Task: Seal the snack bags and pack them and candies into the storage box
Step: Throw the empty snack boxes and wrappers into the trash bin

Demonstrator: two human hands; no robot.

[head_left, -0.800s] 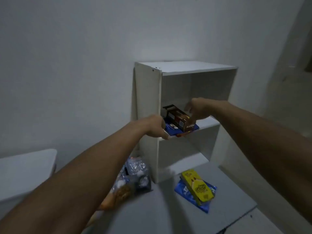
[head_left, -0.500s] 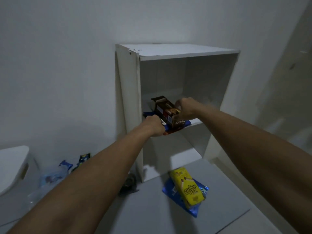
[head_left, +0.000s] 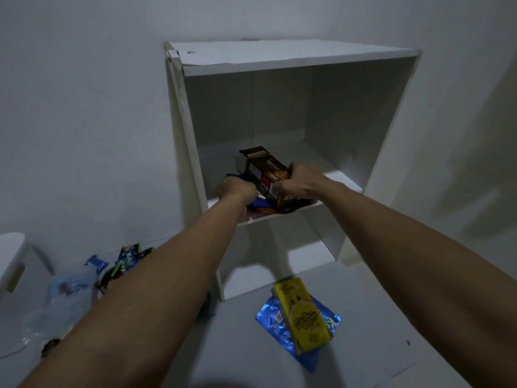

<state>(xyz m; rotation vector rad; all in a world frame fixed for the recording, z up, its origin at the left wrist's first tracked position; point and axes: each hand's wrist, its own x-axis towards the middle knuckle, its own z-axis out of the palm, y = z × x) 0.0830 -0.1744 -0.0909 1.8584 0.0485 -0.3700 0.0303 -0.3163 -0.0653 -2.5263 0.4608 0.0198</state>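
Right hand (head_left: 296, 186) around brown box (head_left: 265, 170)

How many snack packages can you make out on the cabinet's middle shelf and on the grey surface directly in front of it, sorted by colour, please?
Brown box, on the shelf, held by the right hand: 1
Blue packets, one on the shelf by the left hand, one on the surface: 2
Yellow box: 1
Total: 4

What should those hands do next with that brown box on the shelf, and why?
Probably push the brown box further back onto the shelf and let go. The right hand grips it while its near end sits at the shelf's front edge, on blue packets that the left hand holds.
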